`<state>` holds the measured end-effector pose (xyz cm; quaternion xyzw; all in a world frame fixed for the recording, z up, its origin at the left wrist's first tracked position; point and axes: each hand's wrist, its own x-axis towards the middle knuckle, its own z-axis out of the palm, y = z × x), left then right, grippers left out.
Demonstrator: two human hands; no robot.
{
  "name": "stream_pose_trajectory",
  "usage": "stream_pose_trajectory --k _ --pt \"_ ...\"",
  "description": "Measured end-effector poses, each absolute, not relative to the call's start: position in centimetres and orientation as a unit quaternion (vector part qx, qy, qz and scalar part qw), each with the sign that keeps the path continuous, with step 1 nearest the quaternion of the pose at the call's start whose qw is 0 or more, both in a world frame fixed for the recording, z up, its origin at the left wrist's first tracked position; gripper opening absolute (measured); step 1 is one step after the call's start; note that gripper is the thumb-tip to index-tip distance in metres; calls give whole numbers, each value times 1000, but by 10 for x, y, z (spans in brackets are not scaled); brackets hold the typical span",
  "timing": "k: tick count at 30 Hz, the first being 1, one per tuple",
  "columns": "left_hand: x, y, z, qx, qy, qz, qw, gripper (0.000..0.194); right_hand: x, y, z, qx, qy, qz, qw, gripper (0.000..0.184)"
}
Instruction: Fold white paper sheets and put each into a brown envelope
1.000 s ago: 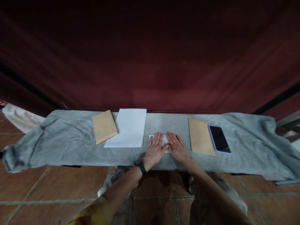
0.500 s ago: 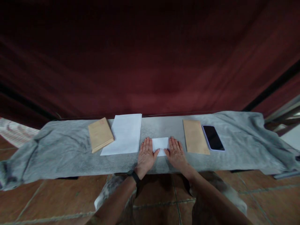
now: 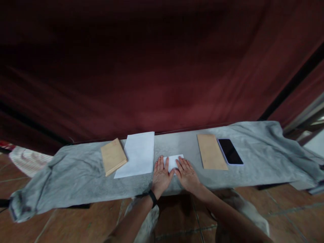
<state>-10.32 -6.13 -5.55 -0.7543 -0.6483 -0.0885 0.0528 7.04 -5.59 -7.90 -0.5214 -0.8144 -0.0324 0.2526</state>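
A small folded piece of white paper (image 3: pixel 172 162) lies flat on the grey cloth in front of me. My left hand (image 3: pixel 161 175) presses on its left side, palm down with the fingers stretched out. On its right side rests my right hand (image 3: pixel 186 173), also flat with fingers extended. The thumbs point toward each other near the paper's front edge. Both hands cover parts of the paper. To the left is a stack of white paper sheets (image 3: pixel 138 153); to the right lies a brown envelope (image 3: pixel 212 152).
A stack of brown envelopes (image 3: pixel 113 157) overlaps the left edge of the white sheets. Beyond the single envelope lies a phone (image 3: pixel 230 152) with a pale purple case. Grey cloth (image 3: pixel 83 172) covers the narrow bench, and a dark red curtain (image 3: pixel 162 84) hangs behind it.
My hands spread to the paper's side edges, then came back in closer over it, staying flat. The view has shifted and tilted slightly; the other things stay put on the cloth.
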Motion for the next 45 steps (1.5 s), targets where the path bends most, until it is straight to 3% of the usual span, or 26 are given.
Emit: stream_pose_trajectory --k 12,27,45 --pt "-102 -64 -57 -754 -645 -125 32 66 47 -44 -73 -578 -789 -56 202 48" --pt "-99 -83 -64 -723 -673 -153 17 63 62 -48 -88 -553 -799 -99 212 54" --pt "-93 -89 -69 -689 -690 -201 93 64 82 -83 -84 -586 -776 -102 210 55"
